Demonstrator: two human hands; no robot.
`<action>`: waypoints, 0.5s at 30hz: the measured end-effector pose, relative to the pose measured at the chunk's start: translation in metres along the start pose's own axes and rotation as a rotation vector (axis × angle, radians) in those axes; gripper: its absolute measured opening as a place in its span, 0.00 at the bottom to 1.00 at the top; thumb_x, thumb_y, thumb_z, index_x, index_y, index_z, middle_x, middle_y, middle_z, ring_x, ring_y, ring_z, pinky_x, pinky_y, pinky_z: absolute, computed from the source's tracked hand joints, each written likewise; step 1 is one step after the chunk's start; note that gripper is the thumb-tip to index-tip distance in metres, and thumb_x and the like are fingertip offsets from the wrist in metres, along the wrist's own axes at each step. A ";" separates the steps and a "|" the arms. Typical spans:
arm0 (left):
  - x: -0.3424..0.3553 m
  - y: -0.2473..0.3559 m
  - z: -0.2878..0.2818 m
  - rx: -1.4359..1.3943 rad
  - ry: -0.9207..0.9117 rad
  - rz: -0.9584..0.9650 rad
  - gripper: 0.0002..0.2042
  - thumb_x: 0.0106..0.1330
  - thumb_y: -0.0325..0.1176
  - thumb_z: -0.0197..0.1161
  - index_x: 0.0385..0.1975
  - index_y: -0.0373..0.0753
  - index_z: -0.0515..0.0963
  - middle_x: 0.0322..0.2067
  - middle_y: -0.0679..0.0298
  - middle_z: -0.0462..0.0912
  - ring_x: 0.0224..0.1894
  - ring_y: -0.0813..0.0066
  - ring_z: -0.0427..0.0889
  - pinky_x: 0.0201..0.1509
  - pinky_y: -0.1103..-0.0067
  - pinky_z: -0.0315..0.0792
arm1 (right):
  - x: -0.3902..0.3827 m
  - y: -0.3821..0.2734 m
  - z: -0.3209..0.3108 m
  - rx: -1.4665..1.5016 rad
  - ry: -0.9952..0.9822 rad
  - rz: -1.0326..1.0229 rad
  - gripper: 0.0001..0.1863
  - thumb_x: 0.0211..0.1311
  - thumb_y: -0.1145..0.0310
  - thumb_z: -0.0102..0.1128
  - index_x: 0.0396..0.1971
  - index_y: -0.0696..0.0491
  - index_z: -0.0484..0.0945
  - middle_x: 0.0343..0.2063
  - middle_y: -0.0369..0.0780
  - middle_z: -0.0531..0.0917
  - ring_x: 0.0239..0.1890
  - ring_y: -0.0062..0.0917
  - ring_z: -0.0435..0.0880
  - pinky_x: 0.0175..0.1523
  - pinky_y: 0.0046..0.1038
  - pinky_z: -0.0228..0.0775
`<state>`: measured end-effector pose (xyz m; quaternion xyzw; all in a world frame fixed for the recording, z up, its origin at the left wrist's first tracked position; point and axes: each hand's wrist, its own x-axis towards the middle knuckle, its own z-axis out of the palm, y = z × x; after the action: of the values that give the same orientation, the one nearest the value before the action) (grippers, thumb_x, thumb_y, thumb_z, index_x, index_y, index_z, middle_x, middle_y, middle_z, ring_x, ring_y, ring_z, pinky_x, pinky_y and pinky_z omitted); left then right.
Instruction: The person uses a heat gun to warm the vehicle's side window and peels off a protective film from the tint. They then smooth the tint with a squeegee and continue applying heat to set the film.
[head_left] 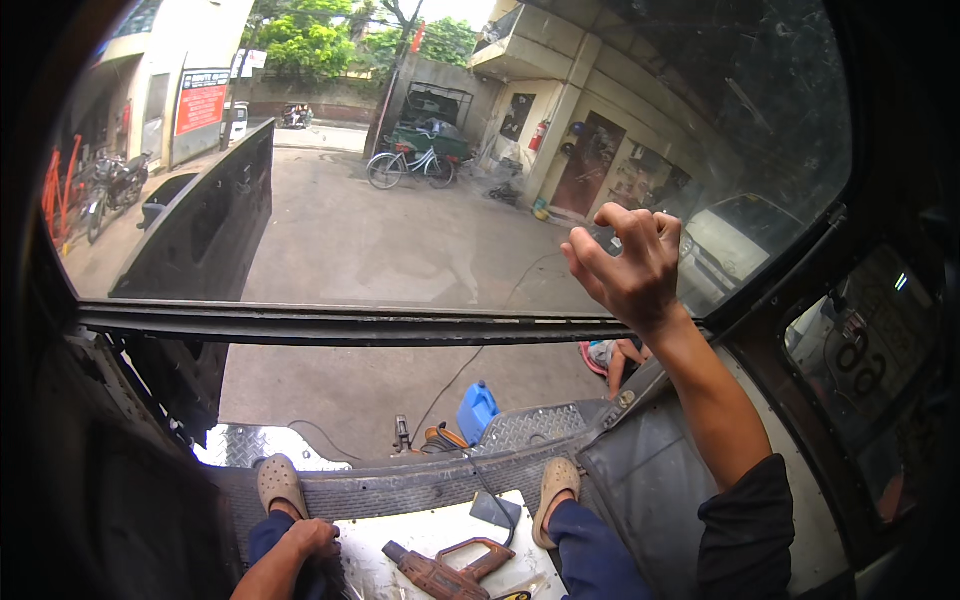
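My right hand (632, 262) is raised in front of the large window pane (430, 230), its fingers curled and apart with nothing visible between them. Whether the fingertips touch the glass I cannot tell. Low down, my left hand (316, 538) has its fingers curled by the left edge of a white board (365, 540); what they hold, if anything, is hidden. On this board, between my legs, lies a worn reddish-brown heat gun (440, 575) with a loop handle. A dark cord and a flat grey piece (494, 510) lie beyond it. A yellow-and-black item (515, 595) is partly cut off.
A dark frame bar (400, 325) crosses below the pane. My clogs (281, 485) rest on a ribbed ledge (420, 490). Outside are a blue jug (478, 412), an open door panel (215, 220), a bicycle (410, 165) and a partly hidden person (618, 360).
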<state>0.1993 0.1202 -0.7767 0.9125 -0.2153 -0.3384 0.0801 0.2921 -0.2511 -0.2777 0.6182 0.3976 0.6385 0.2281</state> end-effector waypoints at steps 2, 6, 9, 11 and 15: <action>0.002 -0.001 0.001 -0.001 0.014 0.010 0.19 0.55 0.46 0.59 0.41 0.40 0.77 0.35 0.55 0.82 0.40 0.58 0.81 0.43 0.68 0.75 | 0.000 0.000 -0.001 -0.008 0.001 -0.003 0.14 0.41 0.67 0.65 0.32 0.38 0.78 0.32 0.30 0.71 0.26 0.18 0.69 0.36 0.27 0.51; 0.003 -0.002 0.001 0.007 0.019 -0.016 0.19 0.54 0.46 0.60 0.41 0.40 0.77 0.34 0.55 0.82 0.39 0.58 0.81 0.42 0.68 0.75 | -0.001 0.002 -0.003 -0.070 -0.001 -0.041 0.13 0.46 0.68 0.62 0.35 0.38 0.80 0.32 0.29 0.71 0.26 0.17 0.69 0.36 0.27 0.51; 0.001 -0.001 -0.001 0.026 0.010 -0.006 0.19 0.55 0.46 0.59 0.41 0.41 0.77 0.35 0.55 0.82 0.40 0.58 0.81 0.43 0.68 0.75 | -0.002 0.002 -0.003 -0.107 -0.008 -0.072 0.14 0.48 0.67 0.59 0.37 0.38 0.81 0.31 0.29 0.72 0.26 0.16 0.69 0.36 0.27 0.51; -0.001 0.001 -0.003 0.009 0.012 -0.013 0.19 0.55 0.46 0.59 0.42 0.41 0.77 0.35 0.55 0.82 0.41 0.58 0.81 0.44 0.67 0.75 | -0.003 0.002 -0.002 -0.114 0.001 -0.086 0.13 0.48 0.67 0.58 0.37 0.38 0.82 0.30 0.29 0.72 0.27 0.16 0.69 0.37 0.27 0.51; -0.005 0.004 -0.007 -0.012 -0.001 -0.035 0.19 0.55 0.46 0.58 0.41 0.41 0.77 0.36 0.54 0.82 0.42 0.58 0.80 0.45 0.67 0.74 | -0.002 0.000 -0.001 -0.100 0.009 -0.080 0.12 0.48 0.67 0.59 0.35 0.39 0.82 0.30 0.29 0.73 0.27 0.16 0.69 0.37 0.26 0.51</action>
<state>0.1987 0.1187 -0.7671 0.9155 -0.1971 -0.3417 0.0795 0.2918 -0.2529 -0.2793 0.5866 0.3908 0.6508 0.2822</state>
